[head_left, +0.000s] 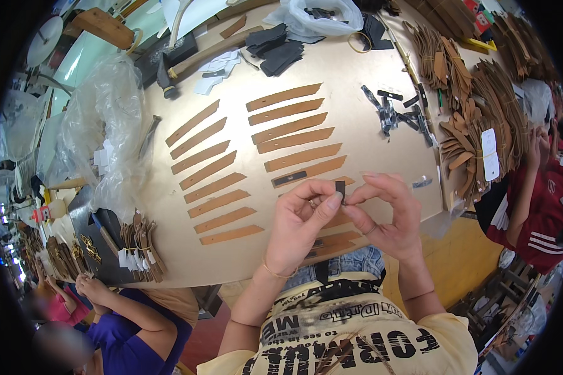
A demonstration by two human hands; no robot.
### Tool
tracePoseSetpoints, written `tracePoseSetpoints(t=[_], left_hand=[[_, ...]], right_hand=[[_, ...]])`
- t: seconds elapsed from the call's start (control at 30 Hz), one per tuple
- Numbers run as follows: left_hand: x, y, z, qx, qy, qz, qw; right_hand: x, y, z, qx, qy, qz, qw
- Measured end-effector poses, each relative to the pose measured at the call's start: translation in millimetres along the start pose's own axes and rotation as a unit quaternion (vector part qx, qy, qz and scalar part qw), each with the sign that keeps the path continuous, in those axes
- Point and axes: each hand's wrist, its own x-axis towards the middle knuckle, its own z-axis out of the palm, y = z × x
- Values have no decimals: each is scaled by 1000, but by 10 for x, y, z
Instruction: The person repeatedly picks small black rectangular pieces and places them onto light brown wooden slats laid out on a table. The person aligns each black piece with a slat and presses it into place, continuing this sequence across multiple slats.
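Note:
My left hand [294, 228] pinches a small black strip [340, 187] between thumb and forefinger, holding it upright over the table. At the strip's lower end, my right hand [394, 215] closes its thumb and a fingertip on it, while its forefinger stays raised. Below and beyond the hands lie flat brown leather strips in two columns, a left column [216, 194] and a right column [288, 116]. One strip in the right column carries a dark rectangular piece [289, 179]. My hands cover part of the nearest strips, where more dark pieces show.
Small black pieces [391, 115] lie loose at right, near bundled brown leather strips [481, 119]. A hammer [166, 75], black pieces [275, 50] and a plastic bag [319, 19] are at the far side. Crumpled clear plastic [100, 125] is at left. Co-workers sit left [131, 325] and right [538, 206].

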Motion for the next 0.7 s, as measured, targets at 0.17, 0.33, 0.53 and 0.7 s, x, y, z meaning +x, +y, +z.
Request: tracePoseSetpoints(t=[0.17, 0.33, 0.53, 0.7], left_hand=[[-12, -12, -52, -15, 23, -27, 999], [-22, -8, -44, -15, 28, -34, 999], [-17, -15, -42, -38, 16, -62, 997], [-42, -55, -25, 11, 50, -96, 994]], right_hand=[[9, -47, -13, 109, 0, 103, 989], [15, -54, -5, 66, -2, 106, 992], [57, -38, -23, -59, -14, 18, 998], [17, -17, -37, -141, -19, -24, 990]])
